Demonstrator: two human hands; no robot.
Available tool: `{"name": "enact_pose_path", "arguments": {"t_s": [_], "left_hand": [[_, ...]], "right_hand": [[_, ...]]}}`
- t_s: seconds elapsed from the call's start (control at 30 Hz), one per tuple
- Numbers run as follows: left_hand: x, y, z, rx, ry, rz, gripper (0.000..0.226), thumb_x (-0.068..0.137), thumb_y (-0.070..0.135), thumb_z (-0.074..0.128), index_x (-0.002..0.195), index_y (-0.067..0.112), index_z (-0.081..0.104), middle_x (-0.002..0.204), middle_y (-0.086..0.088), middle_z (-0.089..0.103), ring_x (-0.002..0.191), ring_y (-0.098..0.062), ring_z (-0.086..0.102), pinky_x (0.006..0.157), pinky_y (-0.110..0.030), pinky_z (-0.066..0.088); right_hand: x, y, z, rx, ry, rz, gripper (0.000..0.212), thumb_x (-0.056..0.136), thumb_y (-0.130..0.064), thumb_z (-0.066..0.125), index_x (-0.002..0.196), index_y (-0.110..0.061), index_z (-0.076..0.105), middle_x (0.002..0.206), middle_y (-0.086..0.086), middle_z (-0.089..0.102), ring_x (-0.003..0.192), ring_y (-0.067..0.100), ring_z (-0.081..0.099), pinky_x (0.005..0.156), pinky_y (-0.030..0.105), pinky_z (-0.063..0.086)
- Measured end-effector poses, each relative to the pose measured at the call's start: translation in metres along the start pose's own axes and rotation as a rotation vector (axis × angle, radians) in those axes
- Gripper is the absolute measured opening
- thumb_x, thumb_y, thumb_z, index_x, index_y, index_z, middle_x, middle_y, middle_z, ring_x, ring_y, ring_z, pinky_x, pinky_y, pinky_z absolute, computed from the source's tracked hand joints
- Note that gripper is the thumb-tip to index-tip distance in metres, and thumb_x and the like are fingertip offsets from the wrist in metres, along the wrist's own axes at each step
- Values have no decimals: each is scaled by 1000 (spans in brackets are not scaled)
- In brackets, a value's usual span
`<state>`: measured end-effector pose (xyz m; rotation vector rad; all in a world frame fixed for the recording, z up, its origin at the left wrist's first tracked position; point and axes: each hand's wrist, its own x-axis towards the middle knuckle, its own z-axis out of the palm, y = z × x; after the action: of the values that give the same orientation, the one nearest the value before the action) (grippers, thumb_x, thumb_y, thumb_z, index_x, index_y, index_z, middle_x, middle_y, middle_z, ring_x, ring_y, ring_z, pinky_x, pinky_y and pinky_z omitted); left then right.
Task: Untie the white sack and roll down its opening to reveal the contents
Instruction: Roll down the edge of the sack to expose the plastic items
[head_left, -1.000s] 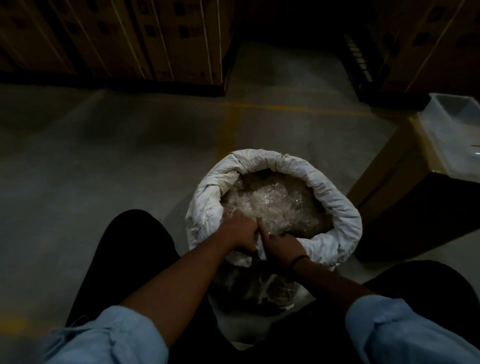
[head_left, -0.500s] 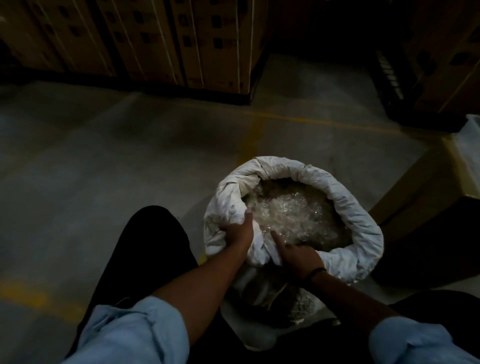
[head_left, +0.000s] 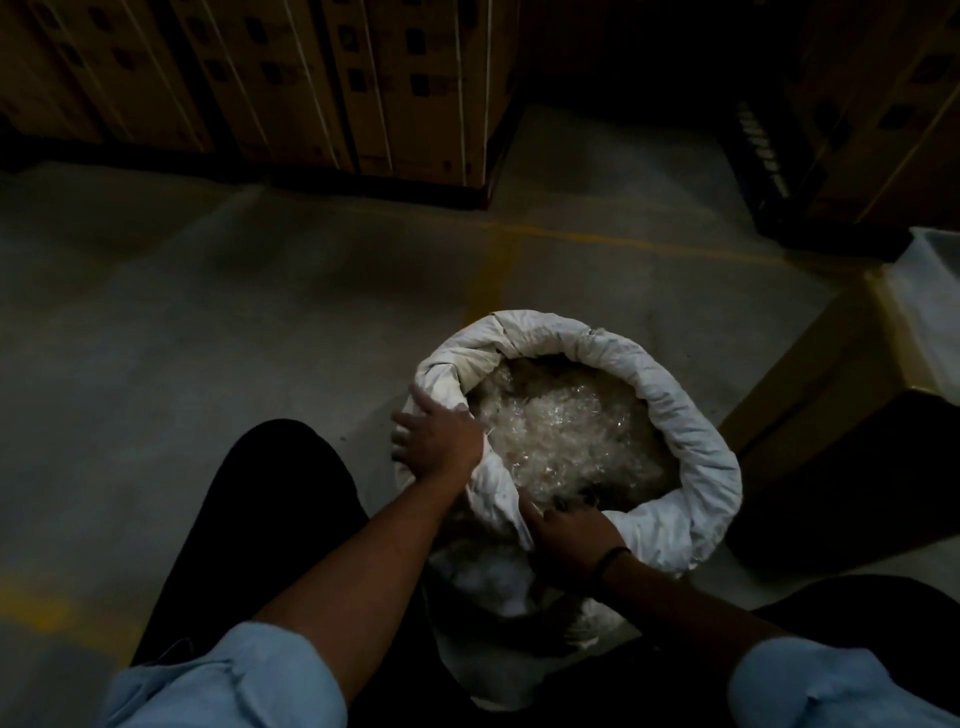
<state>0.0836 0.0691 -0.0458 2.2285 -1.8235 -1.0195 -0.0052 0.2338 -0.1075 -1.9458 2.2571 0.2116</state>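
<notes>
**Item 1: white woven sack** (head_left: 691, 441). It is standing upright on the grey concrete floor (head_left: 260, 338), between the person's knees. Its mouth is lying open and untied. The rim is sitting in a thick rolled collar along the far and right sides, while the near-left stretch is bunching loosely, not yet rolled.

**Item 2: clear crinkled plastic scraps** (head_left: 566, 431). They are filling the sack to just below the collar and showing plainly.

**Item 3: left hand** (head_left: 439, 439). It is lying spread, palm down, with its fingers fanning over the left rim and pressing the fabric outward.

**Item 4: right hand** (head_left: 571, 535). It is curling over the near rim and pinching the loose fold. Its fingertips are dipping inside, half lost in the dim light.

**Item 5: brown cardboard box** (head_left: 810, 405). It is standing just beside the sack, on the right.

**Hazards, as judged:**
1. With both hands working the near-left side, the sack is risking a lean or a tip, and the light scraps are likely to slide out over the low collar.
2. The right hand's fingertips, reaching inside, are liable to drag scraps into the fold and jam the roll.
3. The uneven collar is at risk of springing open once the pinch is let go, since the weave is looking slick.
4. The poor light is making snags hard to spot.
</notes>
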Motion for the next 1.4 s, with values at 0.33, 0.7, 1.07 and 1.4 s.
{"name": "enact_pose_path", "arguments": {"t_s": [0.33, 0.7, 1.07, 1.4], "left_hand": [[13, -4, 33, -88, -303, 30, 127, 84, 53, 69, 146, 11, -34, 157, -36, -6, 144, -49, 21, 114, -54, 28], [71, -41, 1, -527, -743, -82, 102, 77, 41, 78, 154, 7, 20, 147, -26, 41, 126, -43, 51, 102, -57, 46], [-26, 16, 22, 729, -440, 1047, 41, 89, 51, 56, 125, 33, 61, 127, 0, 64, 117, -23, 59, 95, -38, 48], [-23, 13, 3, 1191, -736, 1000, 51, 98, 54, 42, 125, 16, 62, 128, -10, 63, 115, -29, 59, 94, -35, 46]], "right_hand": [[-10, -8, -2, -173, 7, -218, 101, 54, -53, 79, 135, -3, 47, 65, 11, 68, 48, 29, 63, 44, 33, 49], [0, 16, -45, 351, -247, -76, 96, 80, -72, 53, 152, -30, 5, 136, 8, 56, 119, 28, 57, 99, 34, 44], [-3, 61, -37, 336, -404, 94, 50, 97, -57, 32, 137, -30, 47, 144, 8, 49, 130, 27, 46, 109, 38, 36], [-2, 79, -52, 404, -382, 159, 52, 97, -54, 40, 109, -11, 66, 118, 15, 64, 108, 30, 59, 93, 37, 45]]}}
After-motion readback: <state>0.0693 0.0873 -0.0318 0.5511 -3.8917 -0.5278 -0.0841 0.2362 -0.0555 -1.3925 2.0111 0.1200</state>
